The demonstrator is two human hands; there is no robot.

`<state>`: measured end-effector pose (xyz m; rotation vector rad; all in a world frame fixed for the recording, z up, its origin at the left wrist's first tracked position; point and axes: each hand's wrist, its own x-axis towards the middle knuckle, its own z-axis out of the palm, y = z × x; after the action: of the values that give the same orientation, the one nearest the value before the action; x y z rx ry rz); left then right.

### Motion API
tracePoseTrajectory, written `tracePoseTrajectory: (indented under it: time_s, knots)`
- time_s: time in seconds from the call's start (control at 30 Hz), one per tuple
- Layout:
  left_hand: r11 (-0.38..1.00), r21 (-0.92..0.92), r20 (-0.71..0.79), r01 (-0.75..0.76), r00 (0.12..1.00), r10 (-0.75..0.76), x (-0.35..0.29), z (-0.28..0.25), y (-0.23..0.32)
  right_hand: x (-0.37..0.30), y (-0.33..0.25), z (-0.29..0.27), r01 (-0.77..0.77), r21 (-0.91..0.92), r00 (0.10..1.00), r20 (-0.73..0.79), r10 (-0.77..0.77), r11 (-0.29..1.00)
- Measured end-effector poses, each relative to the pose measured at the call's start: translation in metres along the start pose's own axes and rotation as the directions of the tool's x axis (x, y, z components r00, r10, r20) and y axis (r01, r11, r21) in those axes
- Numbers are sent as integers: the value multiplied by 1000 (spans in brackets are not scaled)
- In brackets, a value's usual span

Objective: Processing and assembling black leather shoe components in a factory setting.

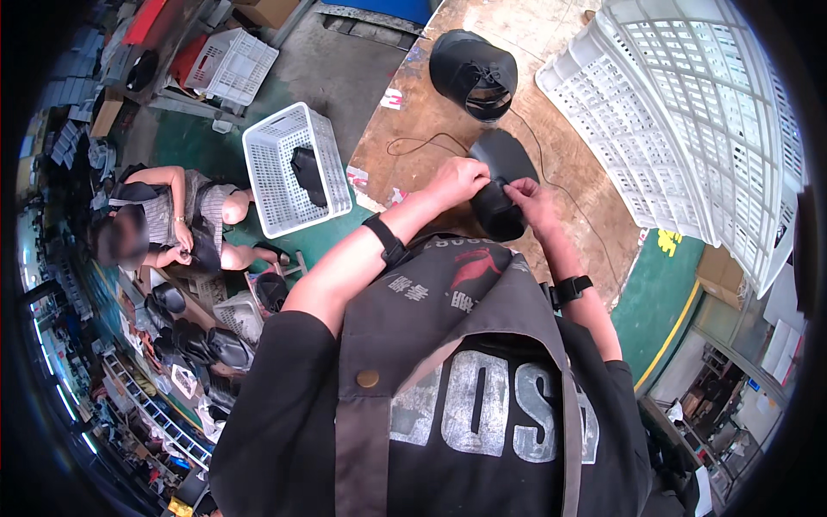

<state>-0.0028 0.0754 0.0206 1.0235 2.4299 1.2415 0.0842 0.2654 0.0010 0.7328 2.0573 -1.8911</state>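
Observation:
Both hands hold a black shoe upper (502, 181) over the brown wooden table (431, 112). My left hand (458, 179) grips its left side. My right hand (531, 202) pinches its right edge. A thin black cord (422, 138) runs from the piece across the table. A second black shoe upper (474, 73) with laces stands farther back on the table, untouched. Each wrist carries a black band.
A large white plastic crate (689, 121) lies at the table's right. On the green floor to the left stands a white basket (293, 168) with a black piece inside. Another person (164, 224) sits at the left among piles of black shoe parts (198, 345).

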Motion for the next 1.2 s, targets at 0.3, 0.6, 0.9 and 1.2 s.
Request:
tracePoseTrajectory:
  time_s: [0.3,0.6,0.9,1.2]
  knots:
    - [980,185,136,-68,990,43,-4,15,-14,-6,-2,7,-97,85,988,127,86,992]
    - [945,261,159,-198,974,160,-7,12,-6,-6,7,8,-160,229,967,230,106,960]
    - [961,191,210,-201,965,160,-13,24,-14,-2,15,12,-329,58,891,350,289,943]
    - [968,250,339,-33,939,-55,-19,24,-17,0,36,9,-370,205,858,449,249,906]
